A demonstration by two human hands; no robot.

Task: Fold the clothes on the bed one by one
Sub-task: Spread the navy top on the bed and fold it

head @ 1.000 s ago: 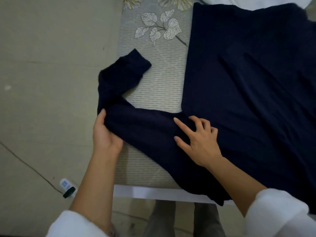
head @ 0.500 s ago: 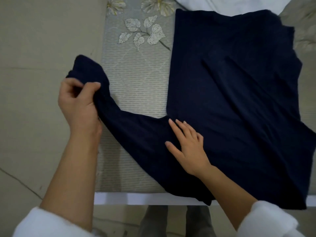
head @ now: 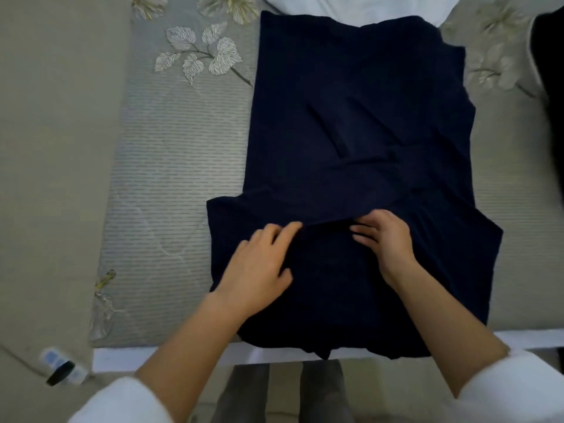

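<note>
A navy sweater (head: pixel 360 102) lies flat on the grey leaf-patterned bed sheet (head: pixel 177 166), its near hem hanging slightly over the bed's front edge. Both sleeves are folded across its body, and the left sleeve (head: pixel 305 206) lies as a band over the middle. My left hand (head: pixel 262 264) rests on the sweater with its fingers stretched to the sleeve's lower edge. My right hand (head: pixel 384 242) lies on the cloth just to the right, its slightly bent fingers touching the same edge. Neither hand grips the fabric.
A white garment (head: pixel 351 7) lies at the far end of the bed beyond the sweater. Something dark (head: pixel 549 56) sits at the right edge. On the floor at lower left lies a small white and blue object (head: pixel 61 366). The bed's white front rim (head: pixel 534 340) runs beneath my arms.
My left hand has carried the left sleeve from beyond the bed's edge across the sweater's body and let it go. My right hand shifted right along the cloth. The view moved right.
</note>
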